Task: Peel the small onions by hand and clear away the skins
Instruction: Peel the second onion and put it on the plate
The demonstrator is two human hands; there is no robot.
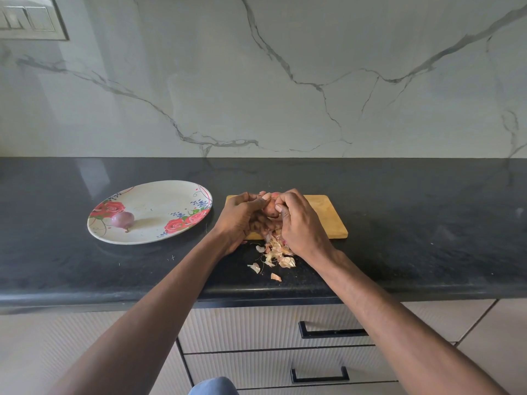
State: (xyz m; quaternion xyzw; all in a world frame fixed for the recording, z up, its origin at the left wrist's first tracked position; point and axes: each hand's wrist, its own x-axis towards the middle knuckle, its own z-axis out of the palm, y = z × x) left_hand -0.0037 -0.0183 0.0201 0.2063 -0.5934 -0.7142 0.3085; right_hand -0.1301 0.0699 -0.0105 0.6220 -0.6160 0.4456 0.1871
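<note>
Both hands meet over the left part of a wooden cutting board [328,215]. My left hand [242,218] cups a small pinkish onion [270,208] from the left, fingers curled round it. My right hand [299,220] pinches at the same onion from the right with thumb and fingers. Most of that onion is hidden between the hands. A pile of dry onion skins [278,256] lies on the counter just below the hands. One peeled purple onion [123,220] rests on the flowered oval plate [159,195] to the left.
The black stone counter [413,252] runs the full width, with its front edge close to me. A marble-patterned wall stands behind it. Drawers with black handles [330,332] lie below the counter. A switch panel [31,19] sits on the wall at top left.
</note>
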